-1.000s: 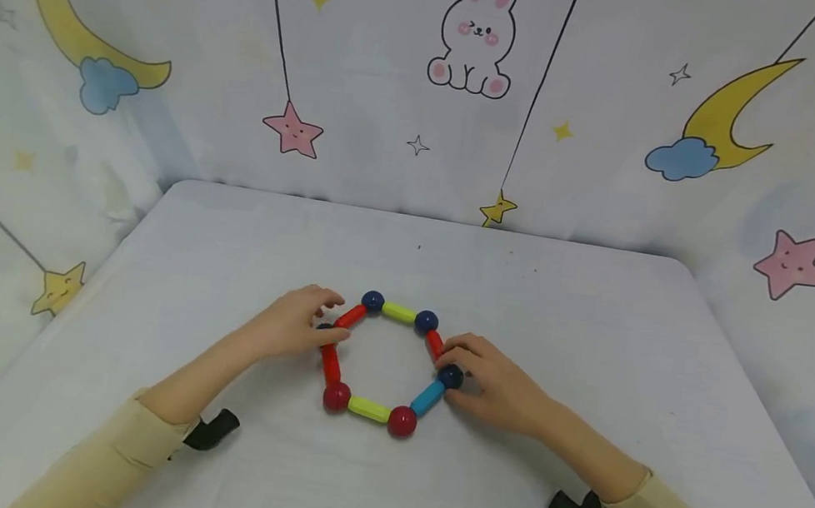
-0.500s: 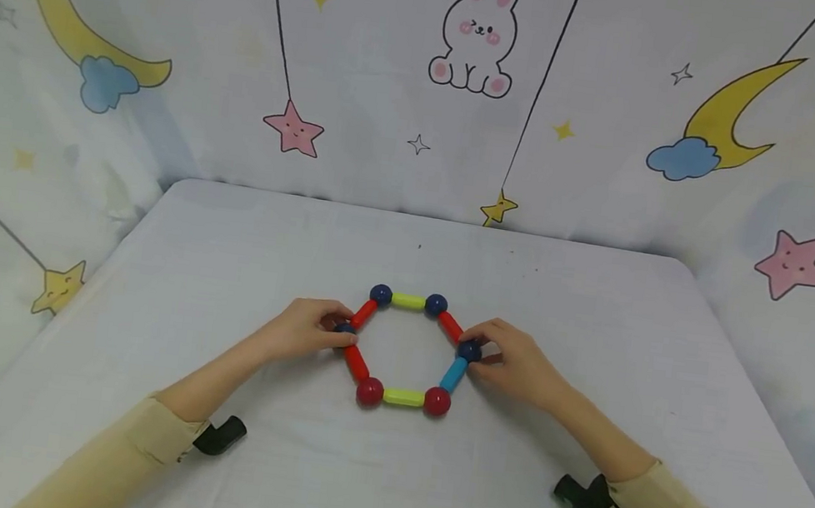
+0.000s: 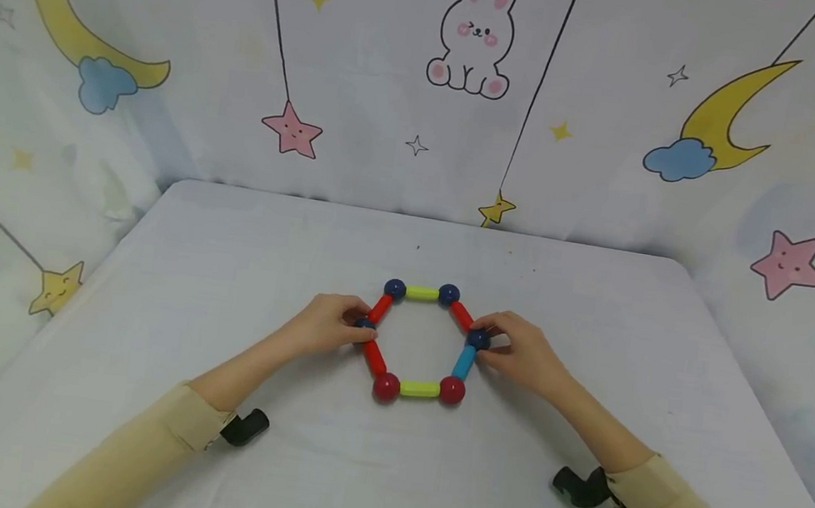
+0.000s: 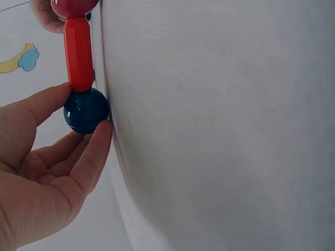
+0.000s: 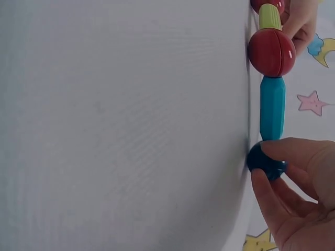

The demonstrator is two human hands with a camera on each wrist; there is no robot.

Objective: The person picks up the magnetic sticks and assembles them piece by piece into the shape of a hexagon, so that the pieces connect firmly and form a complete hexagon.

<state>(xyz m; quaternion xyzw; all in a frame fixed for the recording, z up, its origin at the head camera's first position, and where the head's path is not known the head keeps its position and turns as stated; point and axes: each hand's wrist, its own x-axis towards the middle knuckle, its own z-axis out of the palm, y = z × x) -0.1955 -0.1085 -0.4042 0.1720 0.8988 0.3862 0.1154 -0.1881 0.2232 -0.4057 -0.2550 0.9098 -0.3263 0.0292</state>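
A six-sided ring of balls and rods lies on the white table. At its left corner my left hand pinches a dark blue ball between thumb and fingers. The opposite dark blue ball is pinched by my right hand. Two more blue balls, one of them the far-left ball, join a yellow-green rod at the back. Nearest me, two red balls, including the left one, flank another yellow-green rod. Red rods make up three sides; a blue rod forms the front-right one.
Black devices, one at the left cuff and one at the right cuff, sit near the wrists. Behind the white table hangs a cloth backdrop printed with moons, stars and a rabbit.
The ring has turned upright to me and slid right and slightly away, both hands moving along. My left fingers, looser a second ago, now close on the left blue ball.
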